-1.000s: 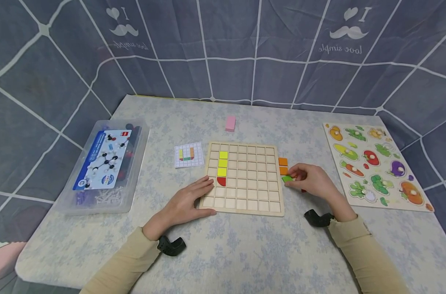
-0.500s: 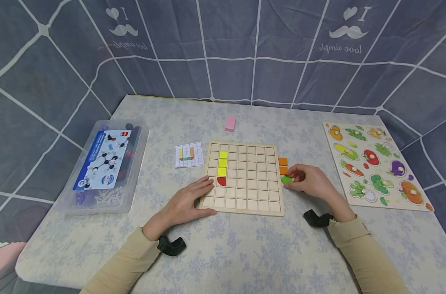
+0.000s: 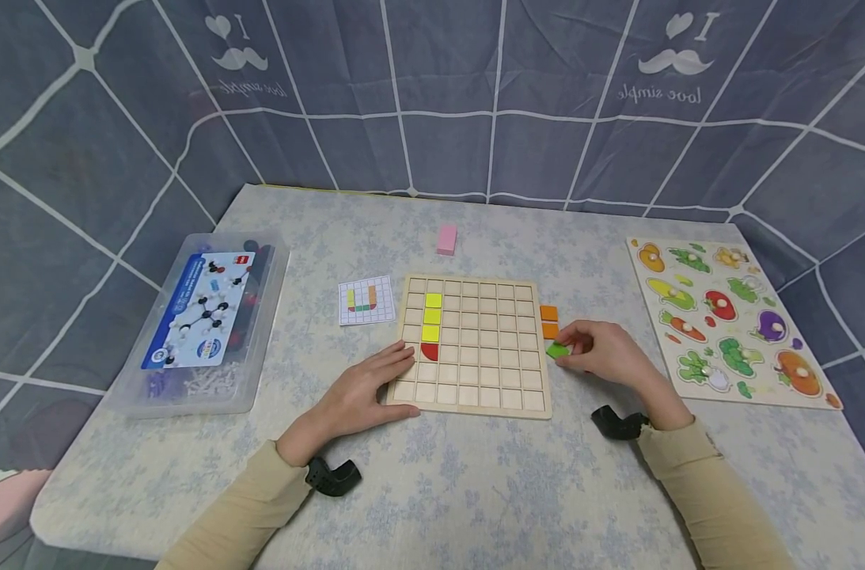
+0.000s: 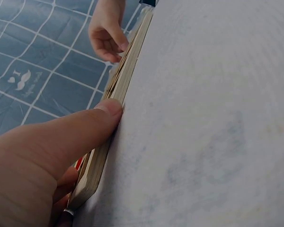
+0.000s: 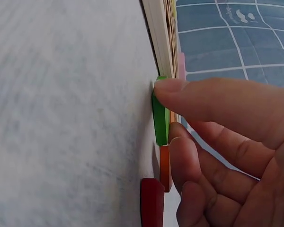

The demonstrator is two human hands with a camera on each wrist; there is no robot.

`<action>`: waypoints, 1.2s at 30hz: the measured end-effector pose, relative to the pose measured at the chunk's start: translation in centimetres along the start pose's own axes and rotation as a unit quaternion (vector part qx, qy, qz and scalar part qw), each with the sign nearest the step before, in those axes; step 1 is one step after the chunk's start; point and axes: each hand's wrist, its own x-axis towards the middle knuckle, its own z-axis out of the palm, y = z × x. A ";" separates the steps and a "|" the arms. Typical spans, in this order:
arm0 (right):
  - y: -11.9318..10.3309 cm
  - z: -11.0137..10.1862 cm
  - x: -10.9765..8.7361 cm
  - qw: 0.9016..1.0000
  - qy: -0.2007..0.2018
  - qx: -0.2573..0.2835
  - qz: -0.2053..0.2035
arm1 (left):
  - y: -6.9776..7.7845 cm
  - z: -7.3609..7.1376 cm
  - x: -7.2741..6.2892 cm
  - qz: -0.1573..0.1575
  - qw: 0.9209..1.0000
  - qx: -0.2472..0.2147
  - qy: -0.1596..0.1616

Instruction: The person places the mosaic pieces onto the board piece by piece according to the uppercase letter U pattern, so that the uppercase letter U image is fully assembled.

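A wooden grid board (image 3: 485,340) lies at mid-table. On it, several yellow tiles (image 3: 432,317) run down one column, with a rounded red tile (image 3: 430,351) just below them. My left hand (image 3: 357,396) rests at the board's left front corner, fingers straight along the left side and thumb against the front edge (image 4: 104,151). Just right of the board, my right hand (image 3: 603,352) pinches a green tile (image 5: 161,118) between thumb and fingers. Orange tiles (image 3: 549,313) sit beside it. Under this hand the right wrist view shows another orange tile (image 5: 165,168) and a red one (image 5: 151,203).
A grid card (image 3: 366,301) with a coloured pattern lies left of the board, and a pink block (image 3: 447,239) behind it. A clear plastic box (image 3: 261,332) stands at the left. A vegetable puzzle board (image 3: 745,317) occupies the right.
My right hand makes only small shifts beside the board, the green tile staying at its fingertips. A bit of red seen under the hand earlier is now covered. My left hand stays in place.
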 end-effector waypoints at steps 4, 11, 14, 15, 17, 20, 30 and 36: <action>0.0 -0.2 -0.1 1.000 -0.008 -0.001 -0.001 | 0.0 0.0 0.0 0.005 1.000 0.001 0.002; 0.1 -0.5 -0.1 1.000 -0.019 0.006 -0.010 | 0.0 0.0 0.0 0.005 1.000 0.002 0.002; 0.0 -0.7 -0.2 1.000 -0.025 0.011 -0.013 | 0.0 0.0 0.0 0.004 1.000 0.003 0.003; 0.0 -0.8 -0.2 0.999 -0.027 0.013 -0.013 | 0.0 0.0 0.0 0.004 1.000 0.003 0.003; 0.0 -1.0 -0.3 0.999 -0.031 0.020 -0.013 | 0.0 0.0 0.0 0.004 1.000 0.003 0.003; -0.1 -1.2 -0.4 0.999 -0.034 0.032 -0.015 | 0.0 0.0 0.1 0.005 1.000 0.002 0.004; -1.0 -0.8 0.4 0.998 -0.034 0.054 -0.023 | 0.1 0.0 0.1 0.004 1.000 0.002 0.005; -2.6 0.0 1.5 0.996 -0.045 0.061 -0.053 | 0.1 0.0 0.1 0.003 1.000 0.003 0.003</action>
